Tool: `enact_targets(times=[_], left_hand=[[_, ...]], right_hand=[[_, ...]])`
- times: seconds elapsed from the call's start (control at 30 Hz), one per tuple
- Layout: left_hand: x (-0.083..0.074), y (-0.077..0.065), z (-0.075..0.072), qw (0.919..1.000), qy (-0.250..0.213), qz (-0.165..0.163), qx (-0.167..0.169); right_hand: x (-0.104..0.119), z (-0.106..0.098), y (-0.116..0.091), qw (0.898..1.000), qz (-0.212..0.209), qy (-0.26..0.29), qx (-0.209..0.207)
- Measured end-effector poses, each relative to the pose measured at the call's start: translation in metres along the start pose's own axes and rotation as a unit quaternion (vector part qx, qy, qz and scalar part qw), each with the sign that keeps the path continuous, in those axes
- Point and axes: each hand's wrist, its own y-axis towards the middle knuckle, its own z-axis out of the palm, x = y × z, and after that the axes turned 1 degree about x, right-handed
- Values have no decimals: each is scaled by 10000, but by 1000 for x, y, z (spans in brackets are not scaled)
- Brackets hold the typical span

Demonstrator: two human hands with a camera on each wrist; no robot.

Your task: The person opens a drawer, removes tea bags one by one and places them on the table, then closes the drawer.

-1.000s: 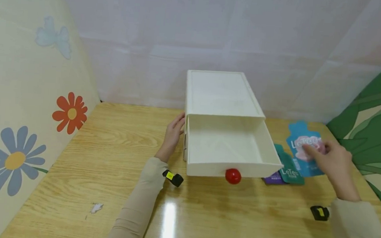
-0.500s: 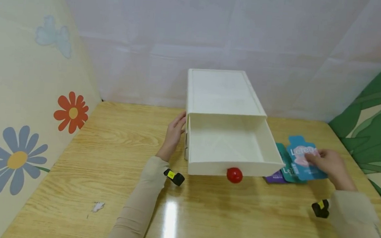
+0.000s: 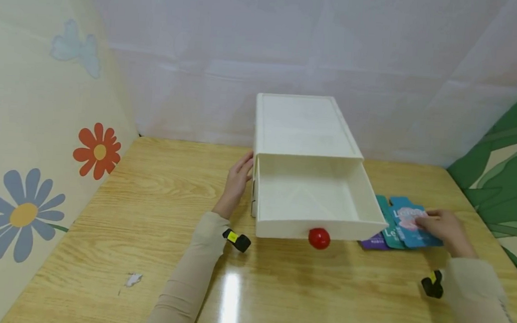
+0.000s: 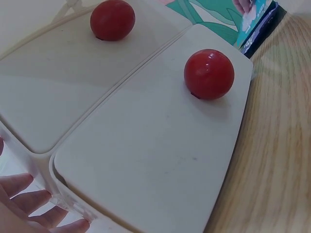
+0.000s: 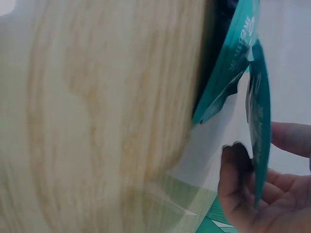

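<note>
A white drawer box (image 3: pixel 308 127) has its top drawer (image 3: pixel 303 227) pulled out, with a red round knob (image 3: pixel 319 238) on the front. My left hand (image 3: pixel 235 182) rests its fingers along the box's left side; in the left wrist view those fingers (image 4: pixel 36 199) are extended by the box's edge. At right, my right hand (image 3: pixel 447 230) pinches a blue packet (image 3: pixel 417 237) with a pink print. It overlaps a green packet (image 3: pixel 392 236), and a purple packet (image 3: pixel 374 242) shows partly beneath. The right wrist view has the pinched packet (image 5: pixel 261 121) nearly edge-on between thumb and fingers.
The wooden table (image 3: pixel 156 209) has a small worn patch (image 3: pixel 133 279) at front left. A white cloth (image 3: pixel 201 77) hangs behind. Painted panels stand left and right. A black wrist camera (image 3: pixel 433 285) sits by the right cuff.
My right hand has lowered the blue packet, tilting it flatter over the green one, and moved slightly left. My left hand stays against the drawer box.
</note>
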Motion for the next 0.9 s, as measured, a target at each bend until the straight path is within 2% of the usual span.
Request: enact_targets(times=[0.23, 0.4, 0.47, 0.6, 0.9], left_hand=[[0, 0, 1, 10000, 8, 1, 25], [0, 0, 3, 10000, 62, -46, -11], [-1, 1, 3, 9999, 67, -63, -66], [-3, 4, 3, 9999, 8, -75, -118], [-8, 8, 3, 9999, -43, -89, -137]], right_hand=[[-5, 1, -1, 9998, -43, -193, 9], [-3, -1, -5, 9984, -51, -564, -8], [2, -4, -5, 9976, -51, -686, -15], [16, -10, -8, 9981, -56, -596, -122], [53, -16, -24, 9935, -697, -266, -865]])
